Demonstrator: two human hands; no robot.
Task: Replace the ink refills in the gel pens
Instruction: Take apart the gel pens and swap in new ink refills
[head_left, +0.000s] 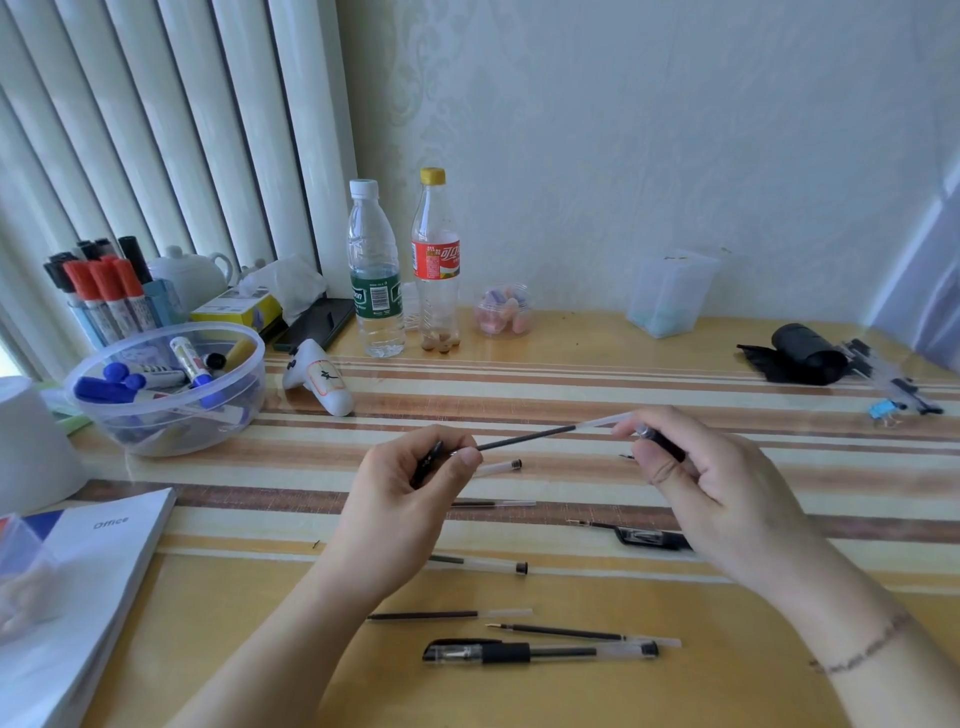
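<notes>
Slim dark refill (524, 438) spans left hand (415, 483) and right hand (696, 467).

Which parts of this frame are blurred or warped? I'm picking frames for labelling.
Head view: wide-angle bend curves the blinds and table edge; the booklet at lower left is soft; both hands, left hand and right hand, and the refill are fairly sharp.

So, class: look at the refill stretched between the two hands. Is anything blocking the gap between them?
Nothing visible does. The refill spans open air above the table, held by the left hand and the right hand. The loose refills and the assembled pen lie lower, nearer the person.
</notes>
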